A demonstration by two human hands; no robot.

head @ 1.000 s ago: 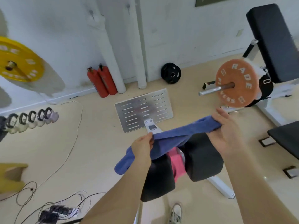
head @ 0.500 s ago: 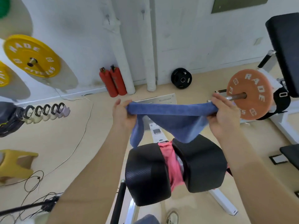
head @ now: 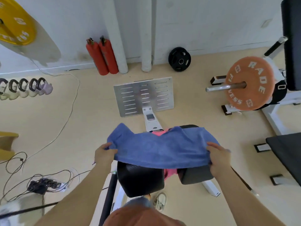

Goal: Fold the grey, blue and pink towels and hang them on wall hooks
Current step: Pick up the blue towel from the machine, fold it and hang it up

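- Gym room with a beige floor (head: 81,128) and a white wall (head: 195,22) at the far side. I see no hooks here, and no grey towel.
- The blue towel (head: 159,149) is stretched in the air above two black pads (head: 140,181), with its long axis running left to right across my view.
- My left hand (head: 104,154) pinches the towel's left end and my right hand (head: 219,158) pinches its right end, fingers curled into the cloth. Neither hand is nearer than the other.
- The pink towel (head: 170,172) lies in the gap between the pads, under the blue one and clear of both hands.
- My read is that I am mid-fold on the blue towel. The next fold turns on that left-right axis: I bring one end across to meet the other. The loose far-left corner will need watching.
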